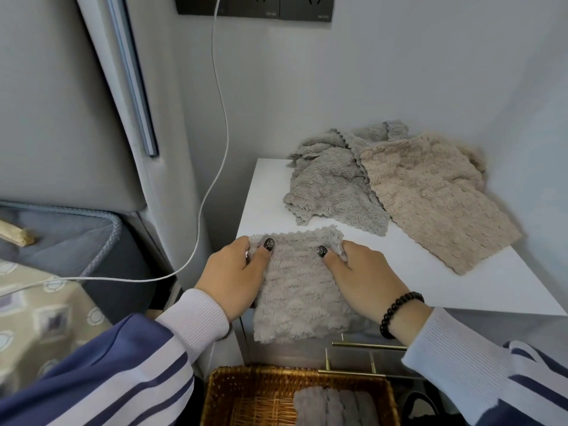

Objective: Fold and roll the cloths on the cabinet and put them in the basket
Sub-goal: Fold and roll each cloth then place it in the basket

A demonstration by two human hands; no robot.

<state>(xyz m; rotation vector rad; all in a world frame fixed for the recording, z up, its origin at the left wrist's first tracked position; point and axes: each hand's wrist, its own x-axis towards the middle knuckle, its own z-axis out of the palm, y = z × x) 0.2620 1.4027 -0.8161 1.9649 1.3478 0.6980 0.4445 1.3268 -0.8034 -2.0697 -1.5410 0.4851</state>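
From the head camera I looked down on a white cabinet (270, 192) standing in a corner. Both hands held one grey cloth (295, 290) at the cabinet's front left edge. The left hand (233, 278) gripped the cloth's far left corner, thumb on top and fingers curled under the fabric. The right hand (359, 275) gripped the far right corner in the same way, thumb pressed on top. The two hands were apart, one at each side of the cloth. The cloth lay partly on the cabinet top, and its near part hung over the front edge, above the drawer handles (365, 345).

Further back on the cabinet I saw two more cloths lying loose and unfolded. A second grey cloth (332, 186) lay crumpled toward the wall, and a beige cloth (436, 198) lay spread to its right, overlapping its edge. Both were well apart from the cloth in the hands.

Below the cabinet front stood a wicker basket (221, 395). Inside it, toward the right, lay rolled grey cloths (335, 407) side by side; I could not tell how many.

A beaded bracelet (396, 315) sat on the right wrist. Both arms wore blue sleeves with white stripes and ribbed cuffs. A white cable (224, 118) ran down from a wall socket (255, 6) and off to the left, beside the cabinet.
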